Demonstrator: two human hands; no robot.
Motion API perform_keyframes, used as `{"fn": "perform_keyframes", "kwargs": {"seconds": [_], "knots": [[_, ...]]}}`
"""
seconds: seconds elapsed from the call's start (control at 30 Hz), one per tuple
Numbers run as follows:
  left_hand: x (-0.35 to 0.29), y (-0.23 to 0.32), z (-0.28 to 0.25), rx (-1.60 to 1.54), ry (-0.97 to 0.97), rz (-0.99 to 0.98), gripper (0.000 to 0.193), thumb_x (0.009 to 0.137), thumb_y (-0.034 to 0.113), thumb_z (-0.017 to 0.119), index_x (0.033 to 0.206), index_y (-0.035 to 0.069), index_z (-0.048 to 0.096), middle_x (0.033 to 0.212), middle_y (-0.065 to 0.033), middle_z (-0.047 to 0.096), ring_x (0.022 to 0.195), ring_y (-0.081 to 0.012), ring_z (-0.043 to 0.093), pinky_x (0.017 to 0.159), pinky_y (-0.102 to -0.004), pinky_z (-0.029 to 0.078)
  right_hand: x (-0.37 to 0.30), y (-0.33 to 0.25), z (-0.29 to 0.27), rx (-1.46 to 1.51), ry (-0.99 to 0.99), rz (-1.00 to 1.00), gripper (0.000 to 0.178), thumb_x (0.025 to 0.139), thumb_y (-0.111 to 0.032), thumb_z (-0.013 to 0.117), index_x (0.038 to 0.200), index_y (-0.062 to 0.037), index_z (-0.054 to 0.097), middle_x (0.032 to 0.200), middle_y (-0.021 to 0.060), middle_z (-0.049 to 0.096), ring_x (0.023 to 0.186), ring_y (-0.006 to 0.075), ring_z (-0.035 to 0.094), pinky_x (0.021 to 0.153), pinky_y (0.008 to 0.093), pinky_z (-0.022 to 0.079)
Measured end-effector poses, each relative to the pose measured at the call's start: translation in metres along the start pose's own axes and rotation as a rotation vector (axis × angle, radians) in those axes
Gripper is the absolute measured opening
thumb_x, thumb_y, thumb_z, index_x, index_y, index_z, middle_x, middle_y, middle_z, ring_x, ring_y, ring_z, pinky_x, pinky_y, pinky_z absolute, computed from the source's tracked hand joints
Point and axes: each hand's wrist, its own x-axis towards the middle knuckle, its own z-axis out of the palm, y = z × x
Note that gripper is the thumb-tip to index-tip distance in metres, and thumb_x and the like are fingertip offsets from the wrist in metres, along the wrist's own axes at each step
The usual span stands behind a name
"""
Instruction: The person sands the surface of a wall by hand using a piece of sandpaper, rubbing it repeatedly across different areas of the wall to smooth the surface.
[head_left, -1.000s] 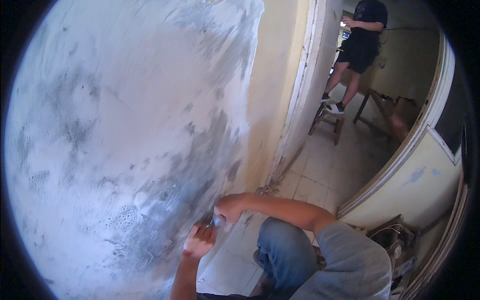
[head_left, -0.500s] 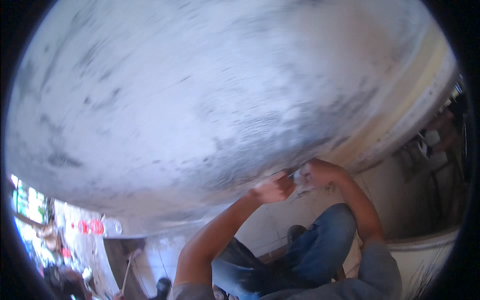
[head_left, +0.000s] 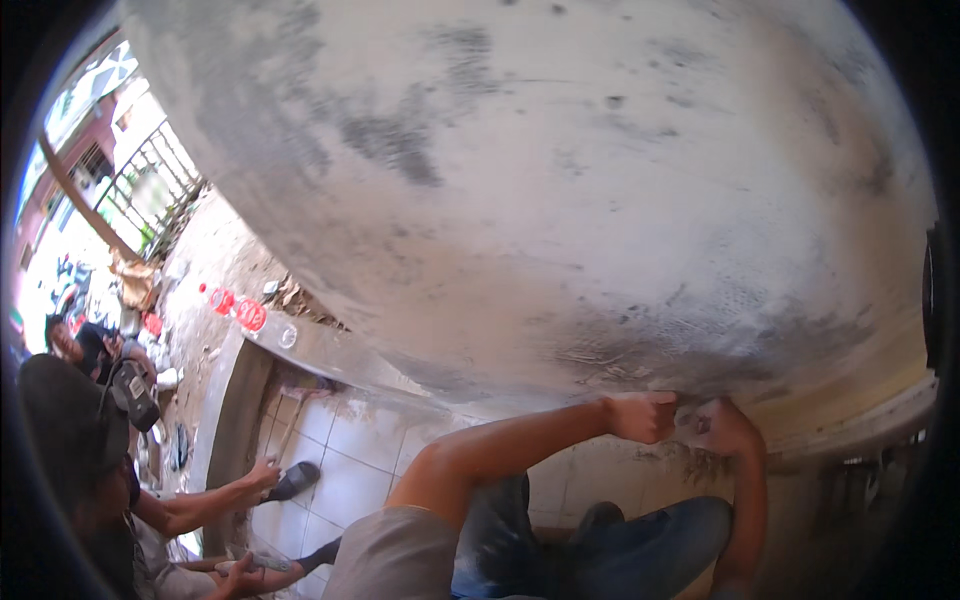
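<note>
A huge pale, curved surface [head_left: 560, 230] with dark smudges and scratches fills most of the view above me. At its lower edge, right of centre, my left hand [head_left: 643, 416] is closed in a fist, and I cannot make out what it holds. Just to its right is my right hand [head_left: 735, 432], its fingers curled in a grip. Something small and pale shows by the right fingers, too unclear to name. Both hands are close together, right beneath the smudged area. My bent knees in blue jeans [head_left: 650, 550] are below them.
A plastic bottle with red parts [head_left: 248, 314] lies on a ledge [head_left: 330, 350] at the left. A co-worker in a dark cap [head_left: 70, 410] sits at the lower left, arms reaching over the white tiled floor [head_left: 345, 470]. Farther back are another person [head_left: 95, 345] and a railing [head_left: 155, 180].
The view has swung, so my hands and the pale surface appear farther right and the co-worker shows at the left. Both hands stay closed, close together at the surface's lower edge.
</note>
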Motion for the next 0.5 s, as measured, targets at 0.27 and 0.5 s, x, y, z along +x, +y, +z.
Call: {"fn": "perform_keyframes", "kwargs": {"seconds": [0.27, 0.5], "knots": [[-0.011, 0.005, 0.015, -0.094, 0.052, -0.012, 0.009, 0.053, 0.016, 0.055, 0.058, 0.008, 0.053, 0.055, -0.0024, 0.047, 0.060, -0.0196, 0.050, 0.071, -0.0354, 0.038, 0.003, -0.016, 0.004, -0.042, 0.118, -0.174, 0.055, 0.059, -0.026, 0.083, 0.102, 0.0027, 0.063, 0.094, 0.0148, 0.067, 0.085, 0.0225, 0.063, 0.072, 0.0332, 0.049], [-0.004, 0.004, 0.018, 0.036, 0.080, 0.041, 0.005, 0.059, 0.015, 0.057, 0.057, 0.011, 0.055, 0.056, -0.0015, 0.051, 0.061, -0.0203, 0.052, 0.069, -0.0367, 0.038, -0.008, -0.023, 0.007, 0.152, 0.111, -0.038, 0.061, 0.061, -0.016, 0.080, 0.114, 0.0032, 0.056, 0.096, 0.0125, 0.067, 0.075, 0.0185, 0.062, 0.065, 0.0304, 0.049]]}}
